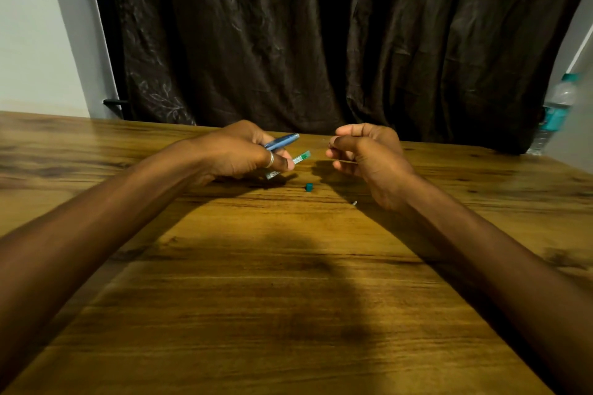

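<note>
Both hands are up over the brown wood-grain table, near its far edge, forearms stretched out from either side. The left hand has the busy grip: its fingers are curled round a slim blue plastic pen, which pokes out to the right, tip raised a little above the table. Lower in the same grip, pinched under the thumb, sits a small clear plastic tube with a green band, slanting down to the left with its lower end close to the table. A silver ring shows on one finger of that hand.

Across the gap, the right hand faces it, close but not touching. Its grip is closed up tight, fingers curled in and the thumb pressed against the forefinger. If something fine is pinched there, it is too thin to make out.

Down on the table between the two hands lies a tiny teal plastic cap, clear of both, just below the tube. A little further right, beside the heel of the right hand, lies a small pale bit, too small to identify.

Behind the table hangs a dark brown creased curtain, with a pale wall to the left. At the far right edge stands a clear plastic water bottle with a teal cap and label.
</note>
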Demonstrator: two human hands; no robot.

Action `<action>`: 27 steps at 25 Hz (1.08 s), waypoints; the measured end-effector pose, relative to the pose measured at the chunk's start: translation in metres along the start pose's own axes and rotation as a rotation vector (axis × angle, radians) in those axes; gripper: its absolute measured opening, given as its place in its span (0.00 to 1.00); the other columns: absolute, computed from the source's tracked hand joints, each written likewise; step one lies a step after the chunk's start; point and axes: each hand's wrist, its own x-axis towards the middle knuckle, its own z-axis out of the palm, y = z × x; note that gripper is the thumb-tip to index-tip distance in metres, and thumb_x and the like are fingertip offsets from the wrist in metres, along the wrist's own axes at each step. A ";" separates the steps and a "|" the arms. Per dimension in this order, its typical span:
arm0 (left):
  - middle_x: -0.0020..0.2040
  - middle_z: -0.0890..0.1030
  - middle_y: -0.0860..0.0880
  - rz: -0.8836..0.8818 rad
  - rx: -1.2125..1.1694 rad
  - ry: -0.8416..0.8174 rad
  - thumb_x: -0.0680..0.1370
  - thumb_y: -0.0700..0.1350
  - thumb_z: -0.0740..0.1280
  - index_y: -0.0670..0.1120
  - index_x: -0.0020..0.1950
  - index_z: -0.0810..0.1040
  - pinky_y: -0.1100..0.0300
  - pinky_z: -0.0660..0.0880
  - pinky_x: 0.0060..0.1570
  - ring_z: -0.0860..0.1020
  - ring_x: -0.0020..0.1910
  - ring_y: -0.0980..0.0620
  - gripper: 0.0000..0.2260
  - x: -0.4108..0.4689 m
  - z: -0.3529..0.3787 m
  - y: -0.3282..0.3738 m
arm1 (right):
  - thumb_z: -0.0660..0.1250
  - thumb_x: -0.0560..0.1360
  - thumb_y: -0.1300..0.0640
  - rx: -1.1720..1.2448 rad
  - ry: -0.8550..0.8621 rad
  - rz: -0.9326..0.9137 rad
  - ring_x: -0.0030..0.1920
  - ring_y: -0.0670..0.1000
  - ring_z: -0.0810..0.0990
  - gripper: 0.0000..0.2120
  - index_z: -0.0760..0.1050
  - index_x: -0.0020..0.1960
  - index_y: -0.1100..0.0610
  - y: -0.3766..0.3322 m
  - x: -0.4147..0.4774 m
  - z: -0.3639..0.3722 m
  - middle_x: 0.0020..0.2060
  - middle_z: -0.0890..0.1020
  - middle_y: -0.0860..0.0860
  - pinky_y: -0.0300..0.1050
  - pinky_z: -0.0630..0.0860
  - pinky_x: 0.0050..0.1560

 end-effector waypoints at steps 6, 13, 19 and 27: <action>0.51 0.85 0.44 -0.025 0.032 0.009 0.73 0.53 0.76 0.46 0.50 0.86 0.55 0.71 0.46 0.79 0.49 0.49 0.12 0.002 -0.004 -0.003 | 0.68 0.76 0.66 0.024 0.030 -0.037 0.42 0.48 0.85 0.08 0.77 0.54 0.58 -0.004 0.005 -0.011 0.45 0.84 0.55 0.39 0.80 0.38; 0.51 0.86 0.49 0.012 0.075 -0.064 0.73 0.49 0.76 0.47 0.50 0.87 0.53 0.75 0.57 0.81 0.54 0.50 0.09 0.004 0.007 -0.009 | 0.68 0.76 0.65 0.018 0.112 -0.042 0.43 0.48 0.84 0.09 0.77 0.54 0.56 -0.005 0.013 -0.019 0.46 0.85 0.54 0.38 0.78 0.35; 0.48 0.87 0.48 0.059 0.216 -0.074 0.74 0.53 0.75 0.49 0.48 0.87 0.46 0.78 0.58 0.82 0.52 0.48 0.09 0.010 0.026 -0.012 | 0.68 0.76 0.65 0.008 0.102 -0.042 0.42 0.47 0.84 0.09 0.77 0.54 0.56 -0.005 0.011 -0.016 0.45 0.85 0.53 0.37 0.78 0.35; 0.51 0.84 0.48 0.068 0.311 -0.096 0.73 0.59 0.73 0.52 0.55 0.83 0.47 0.78 0.56 0.81 0.53 0.48 0.15 0.009 0.021 -0.011 | 0.68 0.75 0.65 -0.001 0.080 -0.031 0.41 0.47 0.84 0.10 0.77 0.55 0.56 -0.003 0.012 -0.013 0.46 0.85 0.55 0.38 0.79 0.36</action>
